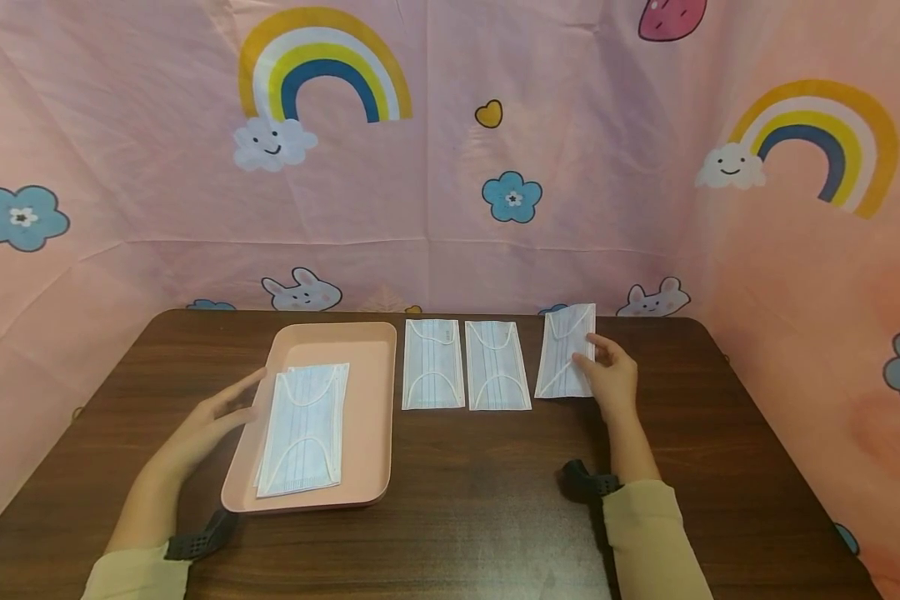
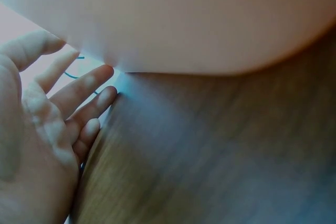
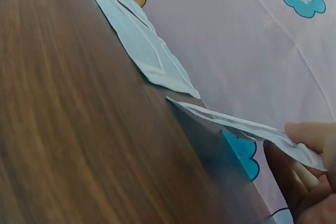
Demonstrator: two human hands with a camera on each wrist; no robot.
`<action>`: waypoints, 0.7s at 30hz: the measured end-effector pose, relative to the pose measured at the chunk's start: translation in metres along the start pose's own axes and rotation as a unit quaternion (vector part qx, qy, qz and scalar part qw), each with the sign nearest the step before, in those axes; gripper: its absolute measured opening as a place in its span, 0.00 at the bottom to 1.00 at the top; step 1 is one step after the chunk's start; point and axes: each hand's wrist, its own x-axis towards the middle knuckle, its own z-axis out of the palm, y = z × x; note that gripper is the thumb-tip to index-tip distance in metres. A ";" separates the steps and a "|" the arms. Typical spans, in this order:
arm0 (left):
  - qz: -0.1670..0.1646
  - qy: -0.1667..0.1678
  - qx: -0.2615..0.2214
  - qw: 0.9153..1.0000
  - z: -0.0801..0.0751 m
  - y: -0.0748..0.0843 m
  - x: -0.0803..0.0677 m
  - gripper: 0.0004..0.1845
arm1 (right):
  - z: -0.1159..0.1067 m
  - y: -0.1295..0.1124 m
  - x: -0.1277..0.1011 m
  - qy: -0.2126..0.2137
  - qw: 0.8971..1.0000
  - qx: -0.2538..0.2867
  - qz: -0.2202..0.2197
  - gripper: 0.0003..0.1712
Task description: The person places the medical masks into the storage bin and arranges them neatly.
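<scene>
Right hand point(image 1: 613, 377) is pinching the right edge of a white pleated face mask point(image 1: 566, 351), thumb on top and fingers under, lifting that side off the dark brown wooden table point(image 1: 495, 500) at its far right; the right wrist view is cutting off most of the hand and showing only fingertips point(image 3: 307, 132) on the raised mask. Left hand point(image 1: 217, 417) is lying open with straight fingers against the left rim of the pink rectangular plastic tray point(image 1: 378, 400), gripping nothing, and the left wrist view is blurring the tray wall so contact is hard to judge. Stacked white masks point(image 1: 303, 429) are sitting in the tray, count unclear, and two more flat white masks point(image 1: 465, 364) are lying side by side between the tray and the held one.
</scene>
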 end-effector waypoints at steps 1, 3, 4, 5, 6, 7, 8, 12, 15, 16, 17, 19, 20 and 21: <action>0.001 0.000 0.002 1.000 0.000 0.000 0.000 0.34 | 0.001 -0.001 -0.001 0.006 1.000 0.008 -0.002 0.23; 0.002 -0.001 -0.002 1.000 0.000 0.000 0.000 0.34 | 0.002 -0.003 -0.001 0.017 0.999 0.028 -0.005 0.23; 0.002 -0.002 -0.002 1.000 0.000 0.000 0.001 0.34 | 0.003 -0.003 -0.002 0.021 0.999 0.035 -0.006 0.23; 0.003 -0.002 -0.005 1.000 0.000 0.000 0.001 0.34 | 0.004 -0.004 -0.002 0.024 0.999 0.045 -0.006 0.23; 0.003 -0.003 -0.005 1.000 0.000 0.001 0.001 0.34 | 0.005 -0.005 -0.002 0.027 0.998 0.053 -0.006 0.23; 0.003 -0.003 -0.003 1.000 0.000 0.001 0.001 0.34 | 0.005 -0.006 -0.002 0.029 0.998 0.060 -0.005 0.23; 0.004 -0.002 0.002 1.000 0.000 0.001 0.000 0.34 | 0.006 -0.007 -0.003 0.031 0.997 0.068 -0.005 0.23; 0.009 -0.001 0.010 1.000 -0.001 0.001 0.000 0.34 | 0.009 -0.012 -0.004 0.036 0.994 0.101 -0.003 0.23; 0.010 -0.002 0.005 1.000 -0.001 0.001 0.001 0.34 | 0.012 -0.017 -0.006 0.041 0.991 0.124 -0.003 0.23; 0.010 -0.002 0.004 1.000 -0.001 0.001 0.001 0.34 | 0.013 -0.019 -0.007 0.043 0.991 0.129 -0.003 0.23; 0.010 -0.001 0.007 1.000 0.000 0.001 0.001 0.34 | 0.013 -0.021 -0.008 0.044 0.990 0.136 -0.003 0.23; 0.010 0.001 0.018 1.000 0.000 0.000 0.001 0.34 | 0.015 -0.026 -0.010 0.045 0.989 0.144 -0.004 0.23; 0.010 0.002 0.021 1.000 0.000 0.000 0.001 0.34 | 0.015 -0.029 -0.011 0.045 0.988 0.149 -0.006 0.24; 0.012 0.002 0.024 1.000 0.000 -0.001 0.001 0.34 | 0.016 -0.032 -0.013 0.044 0.987 0.153 -0.008 0.24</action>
